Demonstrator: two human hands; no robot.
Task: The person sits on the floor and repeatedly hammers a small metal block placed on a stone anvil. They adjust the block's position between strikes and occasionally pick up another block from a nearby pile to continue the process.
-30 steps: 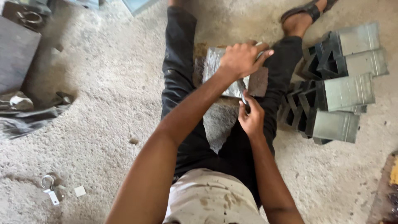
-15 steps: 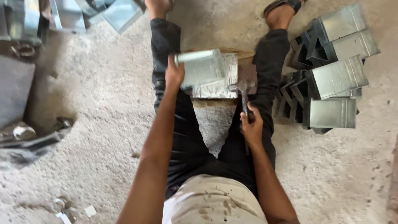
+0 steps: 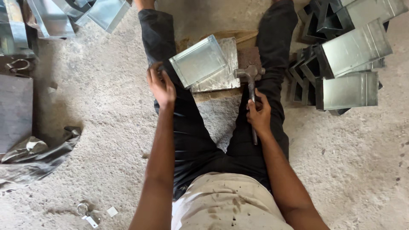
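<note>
I sit on the floor with my legs spread, in dark trousers. My left hand (image 3: 161, 86) grips the left end of a rectangular sheet-metal duct piece (image 3: 199, 60), tilted above my left thigh. My right hand (image 3: 258, 115) is closed around the handle of a hammer (image 3: 250, 79); its head rests near a flat metal sheet (image 3: 221, 76) lying on a wooden board (image 3: 221, 36) between my legs.
A stack of finished metal duct pieces (image 3: 347, 64) stands to the right of my right leg. More sheet-metal parts (image 3: 72, 15) lie at the top left. A crumpled grey cloth (image 3: 38, 155) lies at the left, and a key ring (image 3: 85, 213) at the bottom left.
My left hand has lifted the duct piece off the flat sheet and swung it toward my left leg. The right hand stays on the hammer.
</note>
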